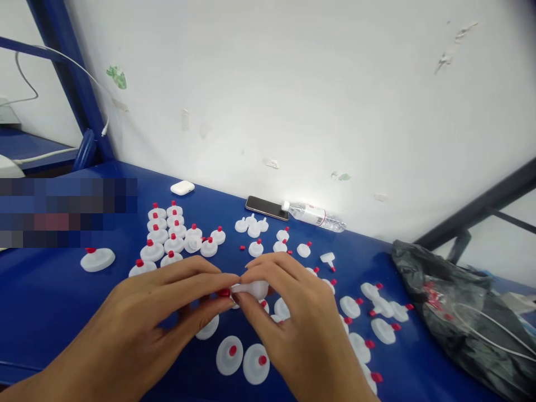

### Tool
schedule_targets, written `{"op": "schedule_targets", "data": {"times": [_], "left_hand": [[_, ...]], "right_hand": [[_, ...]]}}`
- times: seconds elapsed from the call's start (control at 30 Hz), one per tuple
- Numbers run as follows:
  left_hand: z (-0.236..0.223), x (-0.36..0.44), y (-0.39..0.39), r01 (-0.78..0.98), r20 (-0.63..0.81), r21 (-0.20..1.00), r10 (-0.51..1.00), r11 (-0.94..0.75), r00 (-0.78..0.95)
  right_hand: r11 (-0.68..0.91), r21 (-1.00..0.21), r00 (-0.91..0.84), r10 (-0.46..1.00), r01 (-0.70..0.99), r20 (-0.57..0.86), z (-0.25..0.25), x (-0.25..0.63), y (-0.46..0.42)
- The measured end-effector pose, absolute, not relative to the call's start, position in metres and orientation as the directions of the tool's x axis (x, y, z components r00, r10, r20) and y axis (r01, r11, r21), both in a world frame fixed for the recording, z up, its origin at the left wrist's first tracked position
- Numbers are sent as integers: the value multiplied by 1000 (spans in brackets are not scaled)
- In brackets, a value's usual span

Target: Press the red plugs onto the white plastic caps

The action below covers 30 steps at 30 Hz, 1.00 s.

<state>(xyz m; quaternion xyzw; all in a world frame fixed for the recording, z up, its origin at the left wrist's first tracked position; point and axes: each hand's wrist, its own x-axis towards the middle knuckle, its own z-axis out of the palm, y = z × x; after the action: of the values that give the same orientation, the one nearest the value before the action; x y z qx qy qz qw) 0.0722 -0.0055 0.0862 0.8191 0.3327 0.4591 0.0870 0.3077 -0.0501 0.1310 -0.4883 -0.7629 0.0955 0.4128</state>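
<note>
At the lower centre of the frame, a cap [223, 292] is pinched by the left hand [138, 312] and a nozzle [258, 289] by the right hand [295, 307], tip towards cap, seemingly for alignment, above the worktop [37, 312].

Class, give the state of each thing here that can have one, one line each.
Left grip, closed on red cap
Right grip, closed on white funnel
Red cap, at the funnel's tip, seating unclear
Rear white cluster, uncapped
Front white pair, capped red
Bottle, lying down, capped
Phone, flat, screen dark
White case, shut
Black bag, crumpled
</note>
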Motion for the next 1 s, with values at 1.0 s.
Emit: {"op": "schedule_targets", "data": {"times": [1.0], "left_hand": [[110, 77, 1, 507, 768, 271, 502, -818, 398]], "right_hand": [[498, -279, -237, 742, 821, 627, 114, 288, -56]]}}
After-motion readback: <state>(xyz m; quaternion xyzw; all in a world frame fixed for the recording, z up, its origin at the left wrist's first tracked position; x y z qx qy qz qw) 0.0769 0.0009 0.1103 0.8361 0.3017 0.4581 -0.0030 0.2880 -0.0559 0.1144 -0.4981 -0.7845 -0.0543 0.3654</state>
